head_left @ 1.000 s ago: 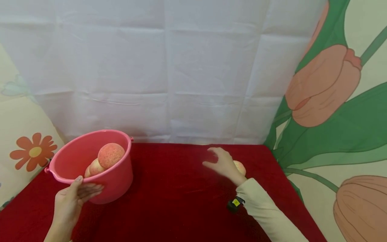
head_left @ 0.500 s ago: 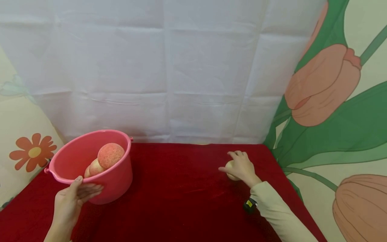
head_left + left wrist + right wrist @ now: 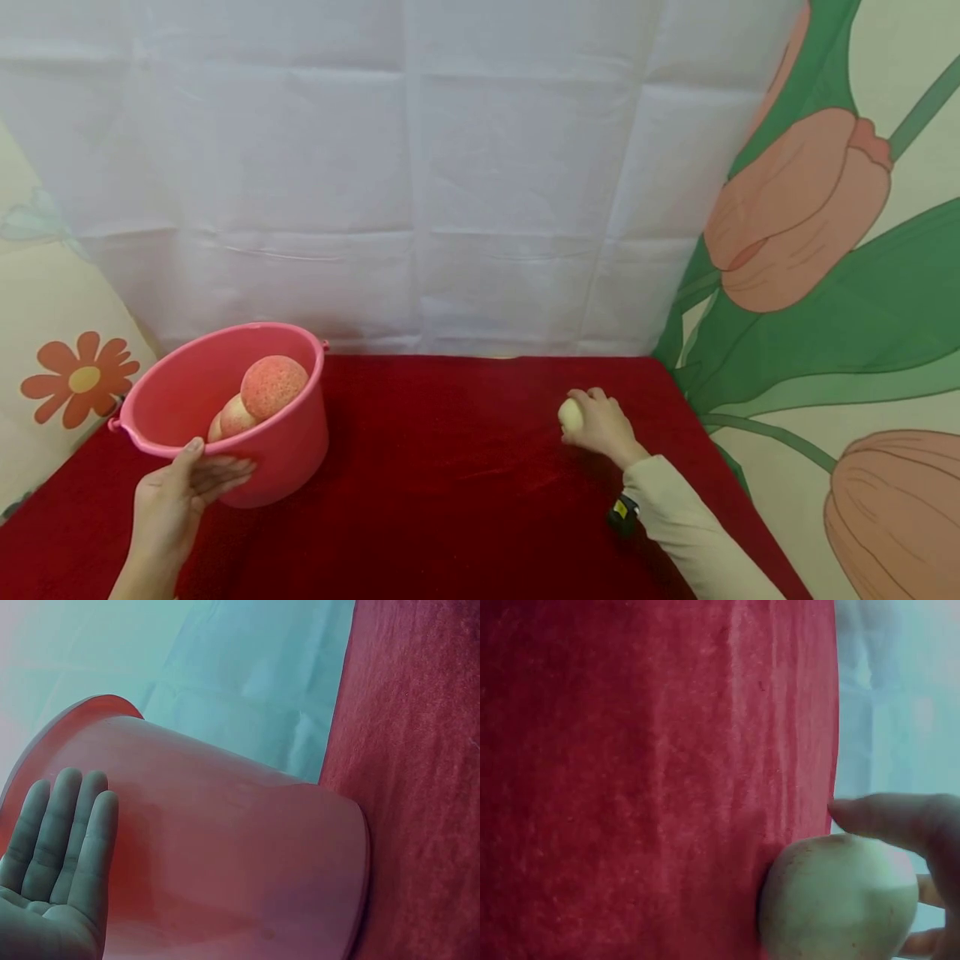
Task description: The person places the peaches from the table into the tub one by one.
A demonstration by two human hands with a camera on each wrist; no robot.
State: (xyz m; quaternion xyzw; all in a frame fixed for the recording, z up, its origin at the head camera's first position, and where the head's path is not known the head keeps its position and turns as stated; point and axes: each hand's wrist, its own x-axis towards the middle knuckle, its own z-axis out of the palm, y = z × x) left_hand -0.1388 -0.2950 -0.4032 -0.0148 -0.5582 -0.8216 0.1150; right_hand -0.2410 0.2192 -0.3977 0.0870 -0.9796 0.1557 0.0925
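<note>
My left hand is at the near side of a pink bucket, its thumb tip at the rim. Its fingers stretch out straight along the outer wall, palm side showing. Several peach-like fruits, one of them a red-speckled peach, lie inside the bucket. On the right, my right hand grips a pale yellow peach from above. In the right wrist view that peach sits right at the cloth, with a finger over its top and others behind it.
A red cloth covers the table. White sheeting hangs at the back edge. A fabric printed with large tulips stands on the right, and one with an orange flower on the left.
My right hand has moved right and onto the pale peach, and its spread fingers have closed around it. The left hand and the bucket have stayed put.
</note>
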